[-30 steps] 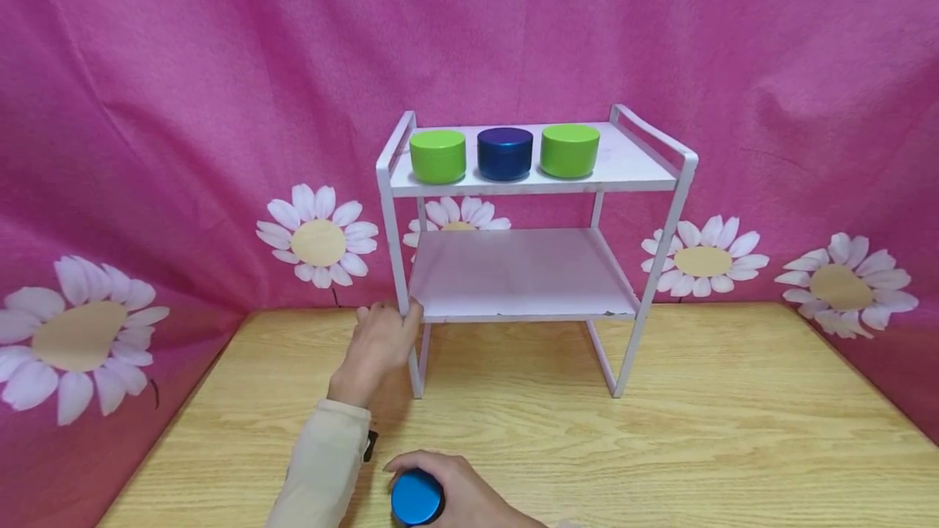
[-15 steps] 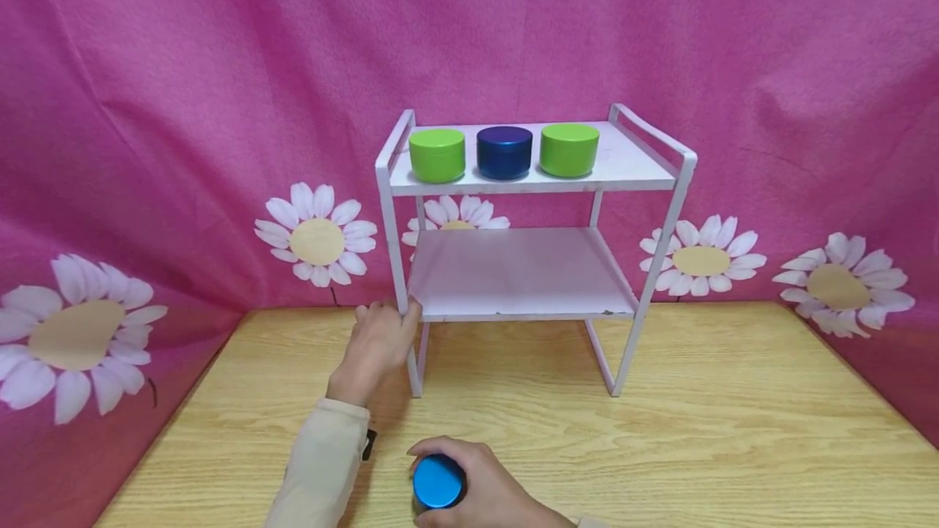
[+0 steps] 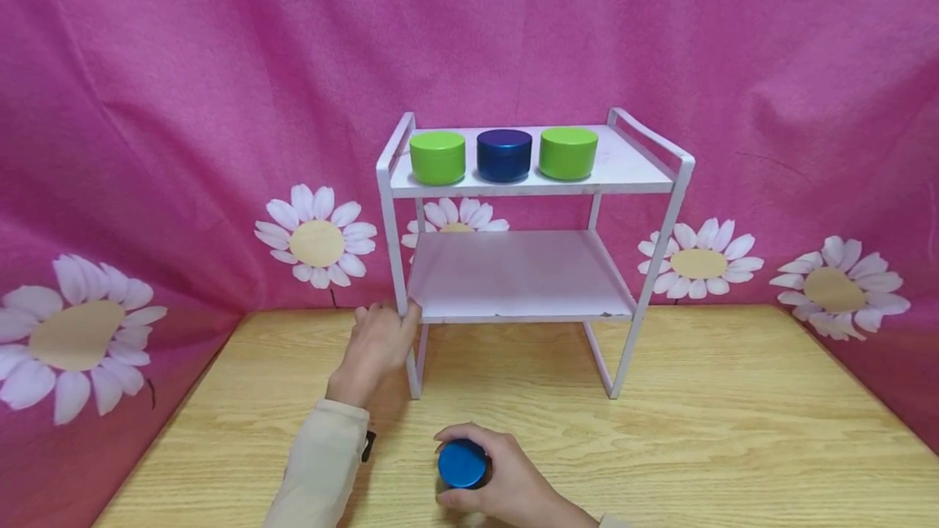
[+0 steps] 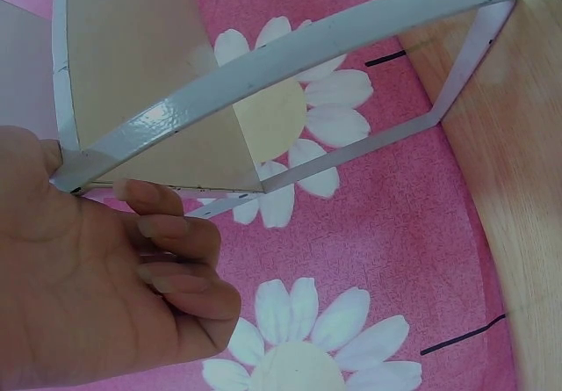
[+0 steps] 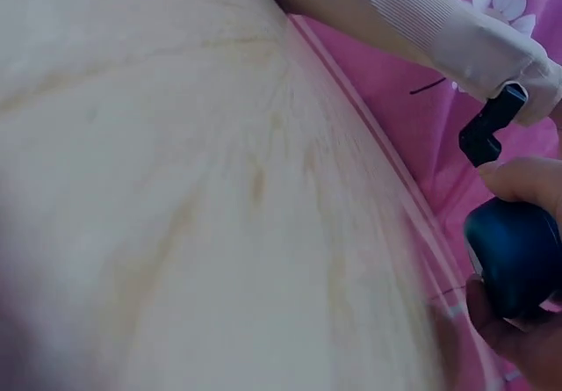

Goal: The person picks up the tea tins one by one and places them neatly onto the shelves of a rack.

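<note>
My left hand (image 3: 377,349) grips the left front leg of the white two-tier rack (image 3: 521,316), level with its lower shelf. In the left wrist view the fingers (image 4: 180,299) curl beside the leg, with the thumb at the shelf corner. Nearer to me, my right hand (image 3: 502,475) holds a round blue tin (image 3: 462,464) by its sides, thumb and fingers around it. The same tin (image 5: 514,255) shows dark blue in the right wrist view. On the rack's top shelf stand two lime-green tins (image 3: 438,158) (image 3: 568,154) with a dark blue tin (image 3: 504,156) between them.
The rack stands on a wood-grain table (image 3: 697,430), near its back edge. A pink cloth (image 3: 220,104) with white daisies hangs behind and at both sides. My left sleeve (image 3: 319,463) lies to the left of the held tin, with a black piece (image 3: 368,446) at the wrist.
My right hand has carried the blue tin forward and to the right, toward the rack. The left hand keeps its grip on the leg, and the tins on the rack stay put.
</note>
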The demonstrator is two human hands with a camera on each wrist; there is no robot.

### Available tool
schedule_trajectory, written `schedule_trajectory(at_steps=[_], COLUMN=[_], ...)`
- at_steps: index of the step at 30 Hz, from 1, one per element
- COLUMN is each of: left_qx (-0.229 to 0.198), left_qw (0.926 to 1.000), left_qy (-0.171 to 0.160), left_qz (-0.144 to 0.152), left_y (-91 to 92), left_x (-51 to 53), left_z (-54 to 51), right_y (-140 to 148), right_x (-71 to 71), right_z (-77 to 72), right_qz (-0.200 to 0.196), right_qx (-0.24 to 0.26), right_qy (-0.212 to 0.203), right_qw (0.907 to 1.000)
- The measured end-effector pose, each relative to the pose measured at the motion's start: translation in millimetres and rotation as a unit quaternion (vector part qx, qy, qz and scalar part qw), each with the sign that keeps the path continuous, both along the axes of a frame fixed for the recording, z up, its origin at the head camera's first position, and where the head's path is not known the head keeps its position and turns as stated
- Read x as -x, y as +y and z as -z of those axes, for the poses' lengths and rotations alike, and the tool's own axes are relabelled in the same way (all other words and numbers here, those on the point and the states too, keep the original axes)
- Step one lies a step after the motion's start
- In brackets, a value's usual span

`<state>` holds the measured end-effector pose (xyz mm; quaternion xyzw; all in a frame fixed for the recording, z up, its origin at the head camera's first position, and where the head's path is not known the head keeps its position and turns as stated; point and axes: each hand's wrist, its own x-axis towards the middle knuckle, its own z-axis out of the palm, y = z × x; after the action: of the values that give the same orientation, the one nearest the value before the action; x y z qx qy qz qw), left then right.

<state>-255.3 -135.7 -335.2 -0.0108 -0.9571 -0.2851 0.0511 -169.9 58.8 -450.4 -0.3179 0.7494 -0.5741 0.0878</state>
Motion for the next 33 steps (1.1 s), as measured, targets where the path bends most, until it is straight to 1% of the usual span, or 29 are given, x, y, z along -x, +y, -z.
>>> schedule_trajectory(at_steps=[4, 6, 10, 13, 18, 21, 23, 26, 28, 30, 33], left_qx=[-0.004, -0.005, -0.007, -0.008, -0.008, -0.006, -0.006, -0.004, -0.004, -0.003, -0.002], left_qw=[1.0, 1.0, 1.0, 1.0, 1.0, 1.0, 1.0, 1.0, 1.0, 1.0, 1.0], left_qy=[-0.004, -0.005, -0.004, -0.003, -0.005, -0.005, -0.005, -0.004, -0.002, -0.001, 0.004], left_qz=[0.001, 0.001, -0.001, -0.002, -0.001, 0.0, 0.0, 0.001, 0.0, -0.001, 0.001], left_y=[-0.1, 0.2, 0.2, -0.1, -0.7, -0.1, 0.1, 0.6, 0.5, 0.4, 0.2], left_x=[1.0, 1.0, 1.4, 1.8, 1.9, 1.8, 1.7, 1.3, 1.2, 1.1, 0.7], left_z=[-0.3, -0.7, -0.6, 0.0, 0.5, -0.1, -0.5, -1.0, -0.7, -0.2, 0.4], right_y=[6.8, 10.8, 19.6, 25.9, 35.7, 43.2, 48.2, 54.5, 57.8, 60.3, 63.4], right_x=[-1.1, -1.0, 0.3, 1.4, 3.7, 5.5, 7.4, 9.9, 11.3, 12.1, 12.2], right_z=[-7.8, -11.4, -16.6, -21.1, -30.8, -39.8, -46.0, -54.8, -59.9, -64.2, -68.1], right_qz=[0.031, 0.046, 0.067, 0.084, 0.122, 0.135, 0.139, 0.156, 0.177, 0.198, 0.218], right_qx=[-0.002, -0.01, -0.042, -0.055, -0.057, -0.05, -0.034, 0.001, 0.025, 0.038, 0.043], right_qy=[-0.014, -0.008, 0.006, -0.004, -0.009, -0.005, -0.007, -0.017, -0.03, -0.035, -0.034], right_qw=[0.9994, 0.9989, 0.9969, 0.995, 0.9908, 0.9896, 0.9897, 0.9877, 0.9835, 0.9789, 0.9745])
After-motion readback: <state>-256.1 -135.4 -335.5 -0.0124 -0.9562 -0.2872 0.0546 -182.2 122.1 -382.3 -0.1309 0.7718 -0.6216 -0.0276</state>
